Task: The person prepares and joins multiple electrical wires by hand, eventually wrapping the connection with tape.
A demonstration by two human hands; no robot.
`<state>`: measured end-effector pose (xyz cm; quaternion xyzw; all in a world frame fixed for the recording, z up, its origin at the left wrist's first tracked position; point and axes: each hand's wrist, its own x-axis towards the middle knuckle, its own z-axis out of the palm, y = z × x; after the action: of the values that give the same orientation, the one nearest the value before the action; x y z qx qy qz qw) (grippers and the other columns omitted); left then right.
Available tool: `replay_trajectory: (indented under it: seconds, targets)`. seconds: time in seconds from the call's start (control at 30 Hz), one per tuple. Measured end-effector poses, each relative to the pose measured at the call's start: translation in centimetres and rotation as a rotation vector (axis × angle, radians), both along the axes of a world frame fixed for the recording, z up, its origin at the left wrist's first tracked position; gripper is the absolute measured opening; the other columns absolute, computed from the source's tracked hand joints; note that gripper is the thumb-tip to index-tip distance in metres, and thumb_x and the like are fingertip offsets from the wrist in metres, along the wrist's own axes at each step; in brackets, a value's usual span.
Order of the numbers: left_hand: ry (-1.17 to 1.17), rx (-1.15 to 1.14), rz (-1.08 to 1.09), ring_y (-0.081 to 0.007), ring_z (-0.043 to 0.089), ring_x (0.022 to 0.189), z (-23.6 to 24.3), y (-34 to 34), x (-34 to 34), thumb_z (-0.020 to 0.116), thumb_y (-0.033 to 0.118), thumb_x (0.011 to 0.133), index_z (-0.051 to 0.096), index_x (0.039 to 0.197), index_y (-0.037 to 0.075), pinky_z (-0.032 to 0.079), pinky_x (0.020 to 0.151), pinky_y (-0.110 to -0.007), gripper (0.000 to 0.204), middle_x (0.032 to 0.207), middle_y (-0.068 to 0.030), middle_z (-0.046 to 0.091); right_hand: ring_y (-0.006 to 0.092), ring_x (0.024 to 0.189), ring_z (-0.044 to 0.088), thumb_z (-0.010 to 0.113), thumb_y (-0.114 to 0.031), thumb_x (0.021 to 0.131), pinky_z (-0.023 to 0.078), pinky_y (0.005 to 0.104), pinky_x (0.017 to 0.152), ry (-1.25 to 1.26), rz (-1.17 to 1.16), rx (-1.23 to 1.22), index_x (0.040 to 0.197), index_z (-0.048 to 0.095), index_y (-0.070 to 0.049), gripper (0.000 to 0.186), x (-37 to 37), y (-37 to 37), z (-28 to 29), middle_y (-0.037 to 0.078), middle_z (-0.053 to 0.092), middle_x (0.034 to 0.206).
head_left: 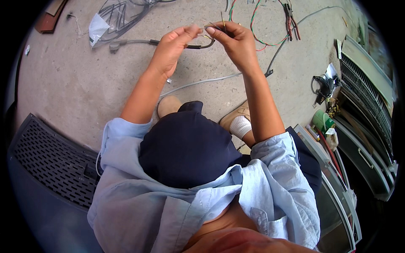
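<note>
My left hand [171, 48] is closed in a pinch on a thin wire end, its fingertips a little blurred. Close beside it, my right hand [236, 44] pinches thin stripped wires between thumb and fingers, and several wire ends stick up past the fingertips. These wires come out of a grey cable with a black sleeve [193, 47], which bends up to my right hand. The rest of that cable lies on the concrete floor to the left. Exactly how the wire ends meet between my fingers is too small to tell.
Pliers with red handles [289, 19] and twisted red and green wires [253, 29] lie beyond my right hand. A long grey cable [202, 81] crosses the floor before my shoes. Plastic bagging [98, 28] lies far left, a black perforated panel [55, 156] at left, and grilles [366, 76] at right.
</note>
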<state>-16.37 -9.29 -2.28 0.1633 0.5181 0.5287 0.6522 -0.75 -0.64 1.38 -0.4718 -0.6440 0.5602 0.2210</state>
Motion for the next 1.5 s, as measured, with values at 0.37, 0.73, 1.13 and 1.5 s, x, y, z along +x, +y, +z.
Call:
replay_trajectory:
  seconds: [0.37,0.73,1.13,1.5]
  targets:
    - [0.374,0.198,0.061,-0.0133,0.063,0.088,2.5,0.8,2.5,0.074,0.023,0.085,0.04,0.126,-0.001,0.049,0.076,-0.024,0.059,0.094,-0.009,0.064,0.0085,0.082,0.06,0.072,-0.017,0.085,0.048,0.023,0.072,0.048,-0.033,-0.103,0.102,0.069,0.003,0.026,0.6,1.5,1.8,0.004,0.069,0.089]
    - [0.516,0.206,0.093,0.0,0.043,0.054,3.5,0.7,1.1,0.074,0.018,0.082,0.066,0.094,0.006,0.032,0.049,-0.018,0.018,0.062,0.0054,0.056,0.0079,0.083,0.06,0.075,-0.018,0.083,0.047,0.0224,0.073,0.064,0.074,-0.155,0.099,0.07,0.0,0.026,1.8,2.3,1.9,0.002,0.068,0.089]
    - [0.853,0.324,0.127,-0.0099,0.047,0.056,3.9,0.6,1.1,0.076,0.016,0.078,0.074,0.094,0.01,0.041,0.053,-0.025,0.017,0.069,-0.0007,0.056,0.0066,0.079,0.058,0.075,-0.02,0.083,0.046,0.0221,0.071,0.022,0.144,-0.143,0.094,0.071,-0.001,0.023,1.7,2.2,2.7,0.0,0.067,0.083]
    - [0.959,0.331,0.097,-0.0132,0.051,0.058,3.6,0.4,0.5,0.079,0.019,0.075,0.075,0.087,0.01,0.041,0.053,-0.027,0.015,0.071,-0.0014,0.056,0.0074,0.078,0.062,0.076,-0.019,0.082,0.049,0.0222,0.069,0.064,0.184,-0.073,0.097,0.072,-0.001,0.024,1.2,1.8,2.3,0.002,0.069,0.087]
